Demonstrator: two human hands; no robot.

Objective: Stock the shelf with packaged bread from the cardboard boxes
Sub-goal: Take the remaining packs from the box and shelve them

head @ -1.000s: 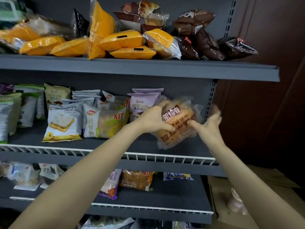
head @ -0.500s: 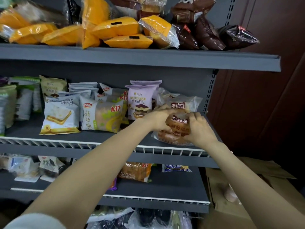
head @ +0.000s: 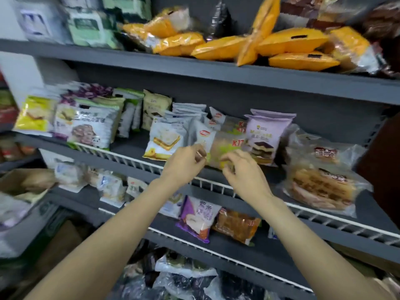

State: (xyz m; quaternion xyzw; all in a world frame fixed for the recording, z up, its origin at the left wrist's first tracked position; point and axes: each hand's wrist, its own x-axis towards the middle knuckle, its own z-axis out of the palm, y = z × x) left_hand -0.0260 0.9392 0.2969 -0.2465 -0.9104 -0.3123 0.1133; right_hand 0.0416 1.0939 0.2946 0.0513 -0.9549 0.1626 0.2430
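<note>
Just left of the purple mousse-cake packet (head: pixel 267 135) on the grey metal shelf (head: pixel 216 182), a white-and-green plastic bread packet (head: pixel 218 148) is pinched by both curled-fingered hands (head: pixel 186 163) (head: pixel 242 169) and is best straightened upright gently.

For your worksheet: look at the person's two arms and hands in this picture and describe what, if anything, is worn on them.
Both forearms are bare as far as the frame shows: no sleeves. The left hand and right hand wear no gloves, and no watch, bracelet or ring is visible. Motion blur hides finer details.
</note>
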